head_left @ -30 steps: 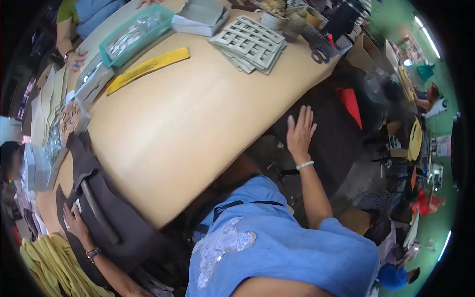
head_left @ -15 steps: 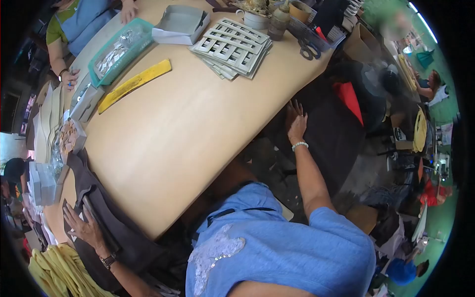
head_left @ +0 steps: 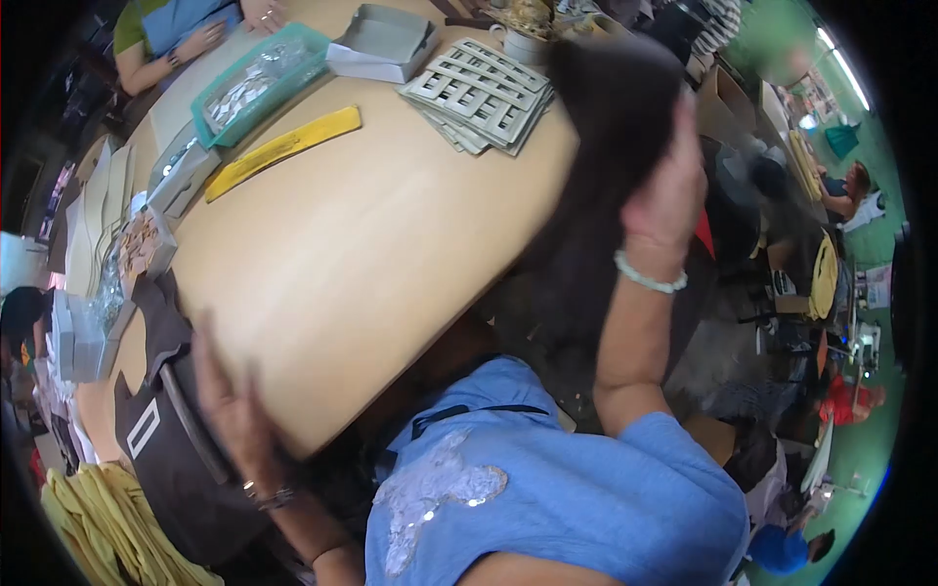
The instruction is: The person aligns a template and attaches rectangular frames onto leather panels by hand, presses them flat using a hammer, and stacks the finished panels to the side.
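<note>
- At the right side of the counter (head_left: 371,215), the right hand (head_left: 672,186) holds up a dark cloth (head_left: 616,117), seemingly gripped, though blur hides the fingertips.
- Near the left corner, the left hand (head_left: 237,410) is open, fingers spread.
- Step in hand, apparently: raising the cloth.
- Spreading it would call for both hands.

I hold a dark cloth (head_left: 611,112) up in my right hand (head_left: 669,190) beside the table (head_left: 352,264), my left hand (head_left: 234,410) blurred, fingers spread, near a rod (head_left: 193,422) on dark fabric (head_left: 191,508), a yellow strip (head_left: 283,154), slotted sheets (head_left: 479,93) and a teal basket (head_left: 223,138) lying farther across.
</note>
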Tool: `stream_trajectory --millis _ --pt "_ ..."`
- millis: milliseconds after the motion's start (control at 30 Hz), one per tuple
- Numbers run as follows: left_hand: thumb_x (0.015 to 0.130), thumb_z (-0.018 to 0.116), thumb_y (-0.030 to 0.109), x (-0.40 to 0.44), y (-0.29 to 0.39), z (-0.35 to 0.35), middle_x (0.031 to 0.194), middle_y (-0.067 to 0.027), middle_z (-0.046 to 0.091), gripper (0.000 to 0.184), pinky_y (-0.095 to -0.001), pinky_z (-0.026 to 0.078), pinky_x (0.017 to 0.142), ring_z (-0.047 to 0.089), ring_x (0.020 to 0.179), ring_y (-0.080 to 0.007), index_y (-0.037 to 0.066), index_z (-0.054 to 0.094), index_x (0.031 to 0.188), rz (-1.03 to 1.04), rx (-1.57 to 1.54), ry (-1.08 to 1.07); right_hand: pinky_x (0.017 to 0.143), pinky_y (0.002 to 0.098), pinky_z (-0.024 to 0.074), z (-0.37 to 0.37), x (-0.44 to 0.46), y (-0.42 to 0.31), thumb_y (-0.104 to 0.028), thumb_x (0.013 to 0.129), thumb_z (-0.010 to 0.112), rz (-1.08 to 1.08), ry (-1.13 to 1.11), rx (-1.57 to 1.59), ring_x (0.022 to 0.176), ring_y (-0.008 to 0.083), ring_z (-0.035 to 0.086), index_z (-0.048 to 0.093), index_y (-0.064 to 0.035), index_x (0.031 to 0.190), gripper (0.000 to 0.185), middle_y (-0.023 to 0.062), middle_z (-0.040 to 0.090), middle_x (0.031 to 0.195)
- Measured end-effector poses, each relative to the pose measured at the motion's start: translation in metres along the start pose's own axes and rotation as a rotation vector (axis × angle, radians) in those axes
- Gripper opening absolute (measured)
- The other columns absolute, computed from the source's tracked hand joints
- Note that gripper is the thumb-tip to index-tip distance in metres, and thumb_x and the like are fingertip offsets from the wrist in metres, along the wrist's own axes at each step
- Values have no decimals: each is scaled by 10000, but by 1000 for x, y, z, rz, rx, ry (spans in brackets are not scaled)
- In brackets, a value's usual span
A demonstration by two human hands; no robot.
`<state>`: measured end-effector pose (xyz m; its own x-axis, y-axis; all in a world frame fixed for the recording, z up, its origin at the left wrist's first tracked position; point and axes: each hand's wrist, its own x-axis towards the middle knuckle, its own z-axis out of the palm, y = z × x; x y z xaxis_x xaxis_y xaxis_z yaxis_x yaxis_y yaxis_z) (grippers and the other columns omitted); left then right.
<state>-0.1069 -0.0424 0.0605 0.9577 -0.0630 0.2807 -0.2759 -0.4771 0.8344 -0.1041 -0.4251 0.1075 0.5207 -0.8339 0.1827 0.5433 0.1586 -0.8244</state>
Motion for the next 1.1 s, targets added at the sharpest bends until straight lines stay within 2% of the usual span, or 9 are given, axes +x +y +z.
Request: stream_trajectory --millis 100,167,267,467,567,633,733,967,1100 --pt "666 729 533 -7 8 57 1476 -159 287 1080 -419 227 1102 287 1354 -297 40 186 1458 30 -357 -226 852 306 455 80 -49 10 -301 978 438 -290 -451 -728 927 218 606 617 58 1040 406 164 645 1039" --pt "616 760 519 -8 21 84 1457 -184 290 1178 -384 220 1105 279 1353 -296 53 99 1472 -62 -524 -278 894 319 436 136 -81 43 -306 980 425 -112 -700 -366 991 290 588 609 64 1030 416 230 619 1063" --pt "732 690 251 -23 -21 86 1389 -169 362 937 -355 299 1069 367 1286 -273 -21 141 1442 -281 -743 -200 1016 281 350 183 -114 120 -447 971 388 13 -914 -111 1181 210 500 516 64 1227 586 192 547 1256" --pt "858 462 19 -5 -16 57 1249 -139 511 503 -308 408 972 537 1103 -198 -41 357 1346 -502 -1022 110 1099 433 211 188 -143 198 -486 962 288 303 -1210 -298 1353 393 248 465 -60 1326 587 220 353 1422" --pt "831 440 -41 -13 -39 45 1220 -119 534 484 -291 433 929 553 1063 -187 -28 407 1314 -524 -976 210 1048 624 170 163 -136 192 -479 959 282 -58 -1313 -794 1350 427 230 357 -77 1400 601 219 280 1459" --pt "811 435 -61 -20 -51 38 1230 -118 527 529 -286 435 920 550 1063 -184 -26 380 1336 -528 -964 239 1037 632 188 144 -123 199 -489 943 335 -444 -1273 -1103 1334 441 251 399 -66 1363 600 229 330 1423" --pt "812 446 -56 -26 -49 29 1159 -126 574 501 -258 505 812 610 946 -164 -48 399 1311 -546 -968 298 1060 623 127 108 -94 201 -564 912 339 -568 -1224 -1450 1359 413 207 351 -88 1401 683 202 282 1459" --pt "818 519 29 -33 -12 9 1408 -247 345 626 -409 282 1070 343 1307 -352 -30 290 1398 -169 473 394 1035 651 152 20 -98 155 -552 891 427 -380 -1087 -1632 1350 443 193 341 -84 1405 701 212 249 1470" --pt "826 613 137 -27 18 30 1444 -220 300 640 -446 226 1098 244 1354 -379 4 338 1389 41 631 190 1020 673 145 -19 -133 120 -542 889 443 -330 -950 -1695 1345 453 193 340 -55 1400 714 223 253 1463"
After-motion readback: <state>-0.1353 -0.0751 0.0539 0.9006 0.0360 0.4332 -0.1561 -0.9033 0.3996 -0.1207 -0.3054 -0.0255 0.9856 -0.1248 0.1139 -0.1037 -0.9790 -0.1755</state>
